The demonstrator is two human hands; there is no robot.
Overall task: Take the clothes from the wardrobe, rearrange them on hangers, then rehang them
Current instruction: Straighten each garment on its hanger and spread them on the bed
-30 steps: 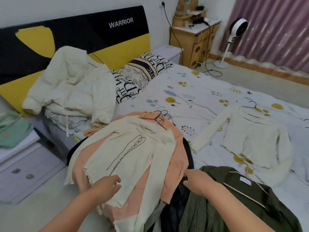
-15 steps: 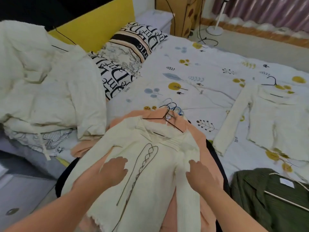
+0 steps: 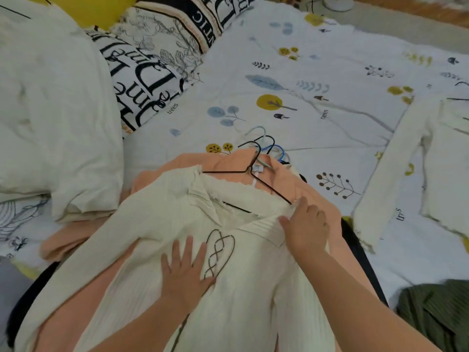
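Note:
A cream ribbed top with a dark lace-up front lies on a pile of clothes at the near edge of the bed. A black wire hanger sits in its neckline. My left hand presses flat on the top's chest, fingers spread beside the lacing. My right hand rests on the collar and shoulder by the hanger's right arm; whether its fingers pinch the fabric I cannot tell. Under the cream top lies a peach garment, with several more hanger hooks poking out above it.
A second cream top on a hanger lies spread at the right of the bed. A green striped shirt is at the lower right. A white quilt and printed pillows fill the upper left. Patterned bedsheet shows between them.
My view has dropped and moved closer to the pile. Both hands slid up the cream top, the left to its chest, the right to the collar by the hanger.

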